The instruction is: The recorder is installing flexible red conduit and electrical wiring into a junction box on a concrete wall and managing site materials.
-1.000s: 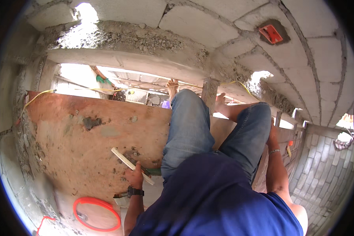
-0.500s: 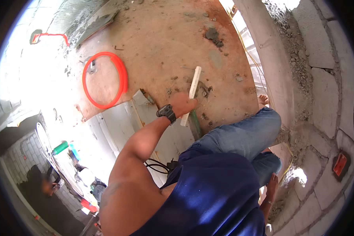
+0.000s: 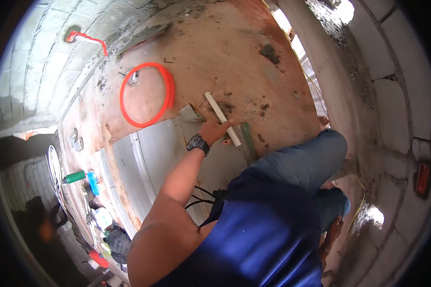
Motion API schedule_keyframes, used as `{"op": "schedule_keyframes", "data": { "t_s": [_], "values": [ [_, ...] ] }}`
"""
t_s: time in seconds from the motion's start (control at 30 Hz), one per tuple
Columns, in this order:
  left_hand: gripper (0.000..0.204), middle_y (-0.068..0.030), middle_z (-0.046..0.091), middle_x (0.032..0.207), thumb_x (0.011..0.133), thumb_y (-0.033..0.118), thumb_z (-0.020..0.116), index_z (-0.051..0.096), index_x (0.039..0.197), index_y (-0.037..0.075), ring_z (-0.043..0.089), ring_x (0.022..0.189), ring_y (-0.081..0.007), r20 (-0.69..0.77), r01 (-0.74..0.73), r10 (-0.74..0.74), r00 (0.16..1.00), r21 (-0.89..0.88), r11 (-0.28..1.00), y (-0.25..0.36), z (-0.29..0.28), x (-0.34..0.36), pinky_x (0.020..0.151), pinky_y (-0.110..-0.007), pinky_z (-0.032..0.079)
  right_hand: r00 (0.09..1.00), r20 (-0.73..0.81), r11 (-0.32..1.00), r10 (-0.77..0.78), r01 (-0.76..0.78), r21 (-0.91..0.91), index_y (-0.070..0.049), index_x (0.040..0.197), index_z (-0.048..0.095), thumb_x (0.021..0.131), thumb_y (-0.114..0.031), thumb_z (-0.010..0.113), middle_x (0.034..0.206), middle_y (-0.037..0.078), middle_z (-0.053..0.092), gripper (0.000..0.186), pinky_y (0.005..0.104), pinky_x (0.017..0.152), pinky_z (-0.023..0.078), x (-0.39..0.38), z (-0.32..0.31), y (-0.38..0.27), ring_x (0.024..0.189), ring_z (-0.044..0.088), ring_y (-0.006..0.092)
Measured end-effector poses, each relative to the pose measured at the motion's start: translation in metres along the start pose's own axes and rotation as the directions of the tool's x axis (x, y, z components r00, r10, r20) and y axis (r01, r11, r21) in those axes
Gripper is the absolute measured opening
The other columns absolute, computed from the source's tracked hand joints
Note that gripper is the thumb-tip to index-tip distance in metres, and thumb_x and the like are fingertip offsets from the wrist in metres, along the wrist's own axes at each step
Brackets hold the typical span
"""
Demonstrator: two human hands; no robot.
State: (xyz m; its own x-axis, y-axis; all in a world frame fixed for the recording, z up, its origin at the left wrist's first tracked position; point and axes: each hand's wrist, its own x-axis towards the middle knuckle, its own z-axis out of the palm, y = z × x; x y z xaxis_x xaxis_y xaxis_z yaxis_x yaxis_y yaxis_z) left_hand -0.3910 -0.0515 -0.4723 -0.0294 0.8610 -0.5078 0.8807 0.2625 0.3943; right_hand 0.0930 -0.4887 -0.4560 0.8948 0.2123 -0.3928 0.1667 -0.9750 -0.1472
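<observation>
My left hand (image 3: pixel 216 132), with a dark watch on its wrist, reaches out over the brown floor. It grips a long, narrow white strip (image 3: pixel 218 108) near its lower end, fingers passing around it. The strip's upper end points away and to the left. A small grey block-like piece (image 3: pixel 190 113) lies just left of the strip, and a green strip (image 3: pixel 247 136) is just right of the hand. My right hand (image 3: pixel 337 226) is low on the right, beside my bent leg; its fingers are too small and shaded to make out.
A coil of orange-red tubing (image 3: pixel 170 91) lies on the floor, front left. Pale grey panels (image 3: pixel 163 148) lie nearer me. A green bottle (image 3: pixel 74 177) and other gear are at left. Block walls (image 3: pixel 392 100) rise on both sides; dark clumps (image 3: pixel 269 53) dot the floor.
My left hand has turned the white strip, so its far end swung from pointing right to pointing left. The view has shifted slightly and the left side looks less glaring.
</observation>
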Motion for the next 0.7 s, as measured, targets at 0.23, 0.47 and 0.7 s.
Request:
{"op": "schedule_keyframes", "data": {
  "t_s": [0.23,0.47,0.7],
  "values": [
    [0.025,-0.0148,0.061,0.072,0.089,0.020,0.049,0.065,0.087,0.002,0.058,0.064,-0.0270,-0.355,-0.158,0.068,0.932,-0.232,0.960,-0.062,-0.085,0.057,0.057,-0.039,0.045,1.000,-0.010,0.997,-0.015,0.015,-0.076,0.003,0.123,0.051,0.091,-0.055,0.040,0.114,0.026,0.058,0.067,0.0440,0.091,0.042,0.003,-0.001,0.006,0.107,0.056,0.0401],
    [0.021,-0.0022,0.049,0.061,0.091,0.015,0.050,0.052,0.072,0.007,0.046,0.051,-0.0133,0.021,0.022,-0.014,1.000,-0.470,0.882,-0.052,-0.080,0.147,0.044,-0.029,0.036,0.999,-0.029,0.999,-0.041,0.041,-0.029,0.003,0.123,0.051,0.091,-0.057,0.037,0.115,0.028,0.057,0.069,0.0464,0.092,0.041,-0.017,-0.006,-0.017,0.108,0.054,0.0424],
    [0.032,-0.0216,0.066,0.098,0.076,0.018,0.057,0.066,0.101,0.000,0.065,0.089,-0.0324,-0.161,-0.078,0.041,0.986,-0.233,0.969,-0.052,-0.070,0.216,0.077,-0.039,0.050,1.000,-0.015,0.993,-0.024,0.022,-0.113,0.003,0.123,0.050,0.092,-0.054,0.038,0.113,0.029,0.058,0.066,0.0464,0.090,0.042,-0.034,-0.012,-0.030,0.106,0.055,0.0414]
  ]
}}
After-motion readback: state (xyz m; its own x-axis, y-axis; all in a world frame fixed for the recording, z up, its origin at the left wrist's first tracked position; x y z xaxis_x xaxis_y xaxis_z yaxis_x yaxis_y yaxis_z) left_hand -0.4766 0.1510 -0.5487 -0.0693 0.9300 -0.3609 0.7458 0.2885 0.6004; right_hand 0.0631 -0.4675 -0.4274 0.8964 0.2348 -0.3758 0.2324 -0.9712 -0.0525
